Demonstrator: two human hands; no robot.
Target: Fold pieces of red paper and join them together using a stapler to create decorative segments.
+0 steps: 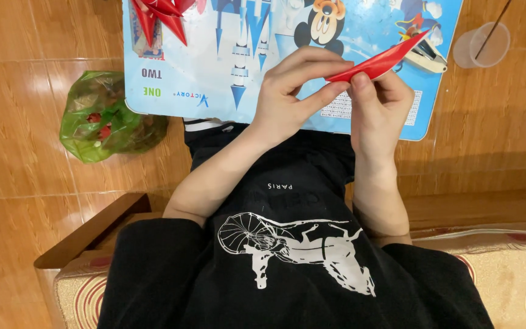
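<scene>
A narrow, pointed piece of folded red paper [385, 61] is held in the air above a light-blue cartoon-printed board [226, 73]. My left hand [290, 91] pinches its near end from the left, fingers stretched along the fold. My right hand [378, 103] grips the same end from below, thumb pressed on the paper. The paper's tip points up and to the right. More folded red paper pieces [162, 15] lie at the board's far left corner.
A green plastic bag [101, 119] with scraps sits on the wooden floor at the left. A clear plastic cup [482, 44] with a stick in it stands at the upper right. A stapler [424, 56] rests on the board. I sit on a patterned cushion [506, 268].
</scene>
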